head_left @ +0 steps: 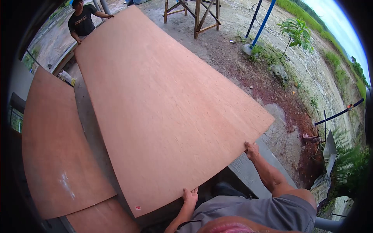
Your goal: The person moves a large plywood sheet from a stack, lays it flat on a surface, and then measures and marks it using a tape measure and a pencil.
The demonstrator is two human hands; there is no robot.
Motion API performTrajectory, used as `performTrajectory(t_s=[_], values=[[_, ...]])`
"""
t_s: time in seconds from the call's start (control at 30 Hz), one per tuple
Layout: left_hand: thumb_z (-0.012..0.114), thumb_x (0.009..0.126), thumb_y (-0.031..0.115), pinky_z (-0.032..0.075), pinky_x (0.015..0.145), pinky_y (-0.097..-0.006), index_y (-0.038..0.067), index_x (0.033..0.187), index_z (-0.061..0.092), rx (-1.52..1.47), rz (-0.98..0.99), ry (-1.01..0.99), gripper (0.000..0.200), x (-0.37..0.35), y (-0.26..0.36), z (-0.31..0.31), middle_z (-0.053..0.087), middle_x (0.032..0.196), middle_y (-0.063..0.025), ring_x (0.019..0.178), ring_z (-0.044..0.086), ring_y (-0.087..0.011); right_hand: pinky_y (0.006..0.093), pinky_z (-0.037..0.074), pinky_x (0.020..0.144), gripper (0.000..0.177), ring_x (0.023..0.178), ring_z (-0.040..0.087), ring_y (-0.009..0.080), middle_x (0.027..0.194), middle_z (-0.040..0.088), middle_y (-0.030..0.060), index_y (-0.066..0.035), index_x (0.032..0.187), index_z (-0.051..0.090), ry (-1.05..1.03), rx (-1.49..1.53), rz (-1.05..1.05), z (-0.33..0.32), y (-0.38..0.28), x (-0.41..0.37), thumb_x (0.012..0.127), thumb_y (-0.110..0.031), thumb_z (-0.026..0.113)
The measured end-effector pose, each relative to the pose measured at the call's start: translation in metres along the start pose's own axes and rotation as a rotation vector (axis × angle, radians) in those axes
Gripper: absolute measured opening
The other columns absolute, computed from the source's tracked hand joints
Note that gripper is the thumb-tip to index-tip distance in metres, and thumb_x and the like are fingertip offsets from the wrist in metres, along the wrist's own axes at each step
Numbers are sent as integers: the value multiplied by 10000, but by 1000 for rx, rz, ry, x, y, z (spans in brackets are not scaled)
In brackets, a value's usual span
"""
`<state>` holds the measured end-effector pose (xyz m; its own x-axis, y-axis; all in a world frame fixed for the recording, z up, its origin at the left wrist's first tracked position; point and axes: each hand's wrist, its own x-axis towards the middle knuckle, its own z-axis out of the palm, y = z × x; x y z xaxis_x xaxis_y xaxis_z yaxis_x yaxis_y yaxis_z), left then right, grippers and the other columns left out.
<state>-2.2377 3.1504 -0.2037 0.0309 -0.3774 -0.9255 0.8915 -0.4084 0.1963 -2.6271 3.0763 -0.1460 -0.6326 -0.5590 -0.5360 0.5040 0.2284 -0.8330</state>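
A large sheet of plywood stretches away from me across most of the head view. My left hand is closed on its near edge, thumb on top and the fingers mostly hidden beneath. Near the right corner of that same edge, my right hand grips the sheet, its fingers partly out of sight below. A small red sticker marks the sheet's near left corner. At the far end another person in a dark shirt has both hands on the sheet.
More plywood lies to the left, with another panel partly under it. Wooden trestles stand on the ground beyond. Blue poles, a small plant and a concrete ledge are to the right.
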Motion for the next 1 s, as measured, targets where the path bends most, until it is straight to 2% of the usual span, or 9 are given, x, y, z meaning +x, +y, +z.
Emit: performTrajectory(t_s=[0.2, 0.27, 0.37, 0.5, 0.6, 0.73, 0.83, 0.9, 1.0], values=[[184, 993, 424, 377, 1024, -461, 29, 1319, 368, 77, -58, 1, 543, 11, -64, 7, 420, 1351, -159, 1235, 431, -311, 473, 300, 1047, 470, 1164, 472, 293, 1245, 521, 128, -51, 1304, 394, -140, 158, 503, -24, 91, 1, 942, -347, 451], [195, 994, 422, 402, 995, -454, 20, 1311, 372, 101, -55, -24, 542, -4, -79, 23, 419, 1346, -166, 1217, 443, -305, 476, 336, 1021, 440, 1184, 458, 281, 1275, 501, 124, -44, 1284, 422, -99, 137, 627, 1, 118, -36, 947, -326, 460], [270, 955, 517, 424, 935, -448, 9, 1307, 366, 171, -204, -74, 625, 12, -85, 14, 397, 1351, -175, 1190, 439, -305, 467, 399, 960, 459, 1127, 502, 280, 1232, 534, 130, -27, 1266, 438, -169, 395, 459, 21, 191, -44, 940, -346, 489], [366, 839, 698, 393, 943, -460, 24, 1345, 312, 155, -357, 24, 844, 12, -65, 19, 361, 1375, -171, 1198, 416, -315, 417, 479, 846, 509, 992, 567, 280, 1140, 581, 135, -2, 1240, 451, 82, 145, 428, 9, 241, -2, 906, -370, 561], [414, 764, 764, 353, 978, -475, 65, 1382, 265, 114, -211, 88, 945, 16, -68, 3, 331, 1394, -165, 1229, 387, -318, 383, 501, 799, 538, 933, 586, 269, 1100, 594, 137, 21, 1222, 455, 115, 117, 450, 10, 223, -14, 888, -378, 592], [364, 847, 688, 300, 1035, -491, 145, 1375, 336, -27, 200, 133, 758, 58, -20, -85, 379, 1391, -87, 1282, 349, -306, 364, 497, 804, 535, 929, 584, 256, 1079, 590, 133, 20, 1222, 461, 175, 113, 460, 11, 199, -22, 887, -375, 595], [306, 902, 626, 273, 1056, -509, 161, 1373, 354, -67, 270, 120, 664, 52, 16, -126, 367, 1417, -51, 1313, 317, -302, 370, 489, 827, 516, 947, 584, 259, 1083, 586, 139, -4, 1236, 464, 208, 68, 484, -21, 228, -3, 886, -360, 596], [277, 914, 614, 260, 1064, -515, 175, 1381, 343, -82, 271, 162, 645, 49, 0, -150, 346, 1434, -37, 1326, 300, -293, 391, 475, 856, 525, 991, 569, 276, 1121, 565, 156, -20, 1264, 437, 235, -16, 507, -59, 251, 17, 888, -355, 585], [246, 925, 603, 241, 1074, -520, 195, 1391, 330, -63, 217, 165, 625, 50, -33, -163, 324, 1452, -21, 1341, 279, -284, 438, 439, 914, 587, 1090, 525, 321, 1217, 511, 195, -38, 1336, 350, 258, -355, 615, -66, 215, 7, 894, -371, 547]])
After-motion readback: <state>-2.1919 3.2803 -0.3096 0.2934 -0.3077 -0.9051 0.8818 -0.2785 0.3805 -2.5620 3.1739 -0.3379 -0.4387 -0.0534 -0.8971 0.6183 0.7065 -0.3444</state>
